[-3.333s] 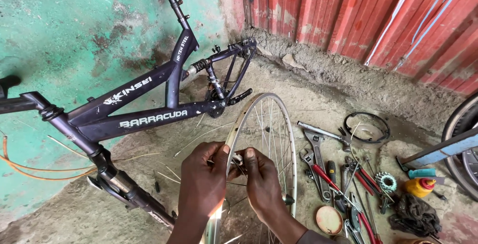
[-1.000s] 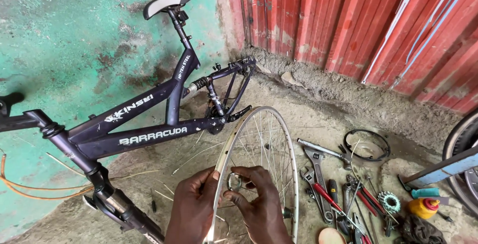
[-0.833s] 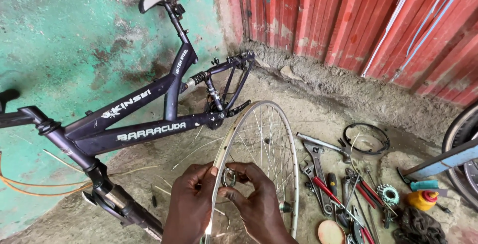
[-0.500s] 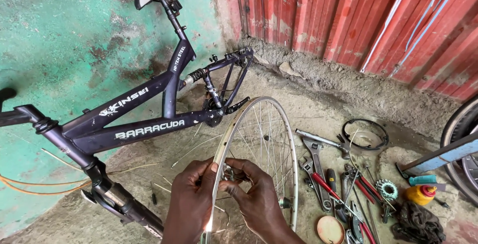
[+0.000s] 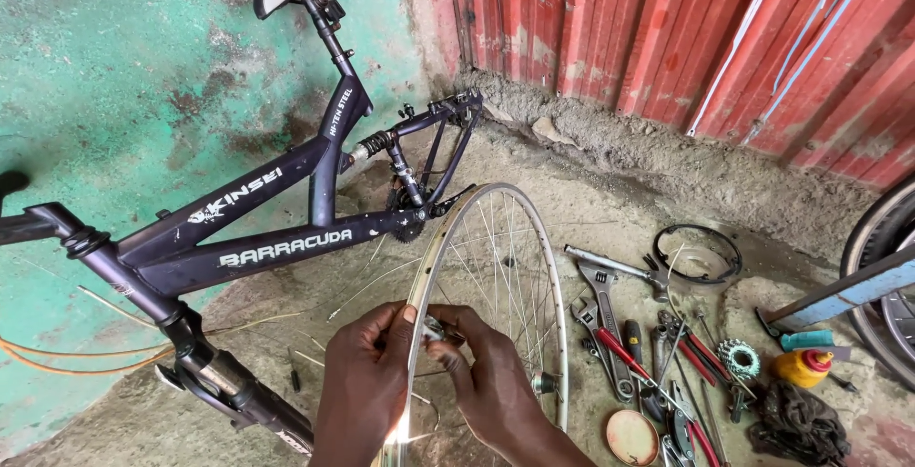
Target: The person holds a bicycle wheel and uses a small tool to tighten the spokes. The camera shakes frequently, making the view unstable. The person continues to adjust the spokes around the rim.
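From the head view, we see our left hand and right hand close together, both pinching a small metal part at the silver wheel rim. White lettering runs along the dark bicycle frame. A yellow bottle sits right, beyond scattered tools on the floor.

Blocked at left by the dark bicycle frame crossing the frame. Hemmed at lower right by scattered wrenches and pliers. Open concrete floor at centre top, behind the spoked wheel rim.
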